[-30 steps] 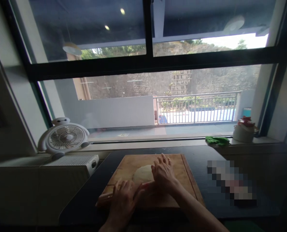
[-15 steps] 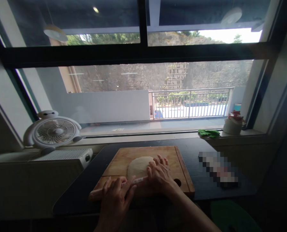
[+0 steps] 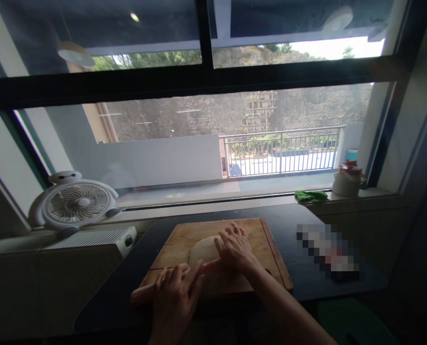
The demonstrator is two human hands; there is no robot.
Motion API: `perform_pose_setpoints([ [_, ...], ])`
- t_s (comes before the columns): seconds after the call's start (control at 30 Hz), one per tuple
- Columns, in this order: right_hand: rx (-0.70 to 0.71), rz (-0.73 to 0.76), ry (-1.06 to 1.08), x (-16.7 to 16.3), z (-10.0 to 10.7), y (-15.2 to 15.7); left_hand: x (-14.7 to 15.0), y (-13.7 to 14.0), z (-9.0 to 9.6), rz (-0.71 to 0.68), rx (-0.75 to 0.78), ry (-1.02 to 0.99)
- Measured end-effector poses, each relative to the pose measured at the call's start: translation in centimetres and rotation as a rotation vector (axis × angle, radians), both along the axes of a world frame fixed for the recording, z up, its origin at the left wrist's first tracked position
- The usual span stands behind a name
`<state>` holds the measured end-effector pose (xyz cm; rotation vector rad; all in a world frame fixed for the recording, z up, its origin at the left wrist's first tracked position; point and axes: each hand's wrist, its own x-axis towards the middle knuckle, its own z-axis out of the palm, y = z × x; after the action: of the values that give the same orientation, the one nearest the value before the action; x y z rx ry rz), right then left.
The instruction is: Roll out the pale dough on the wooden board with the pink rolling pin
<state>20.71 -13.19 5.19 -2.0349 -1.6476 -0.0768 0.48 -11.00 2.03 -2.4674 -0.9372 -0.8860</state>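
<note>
A rolling pin lies slantwise across the near part of a wooden cutting board. My left hand grips it near its left end, with the fingers bent over the top. On the right stretch of the pin rests my right hand, its palm over the pin and its fingers reaching forward above the dough. The flattened pale dough lies under and beyond the pin, its right side covered by my right hand. The pin's right end is hidden.
The board sits on a dark table, with a blurred-out object at its right. On the windowsill are a green cloth and a white pot. A white fan stands at the left above a radiator.
My right hand has shifted slightly left and forward over the dough, covering more of it. The pin has turned a little between my hands. The view has tilted slightly.
</note>
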Motion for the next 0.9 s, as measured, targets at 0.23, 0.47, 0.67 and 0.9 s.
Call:
perform_pose_setpoints([
  [0.23,0.095,-0.017,-0.023,-1.2,-1.3,-3.6,-0.4,-1.3,-0.1,-0.007,-0.02,-0.007],
  [0.47,0.028,-0.042,0.029,0.5,0.7,2.3,1.1,0.1,1.4,0.046,-0.028,0.018],
  [0.67,0.025,-0.022,0.034,0.4,0.4,2.0,0.9,0.3,0.0,0.041,-0.017,0.008],
  [0.9,0.144,-0.066,-0.012,-1.1,-1.4,-3.0,0.0,-0.6,0.2,-0.065,-0.068,0.025],
])
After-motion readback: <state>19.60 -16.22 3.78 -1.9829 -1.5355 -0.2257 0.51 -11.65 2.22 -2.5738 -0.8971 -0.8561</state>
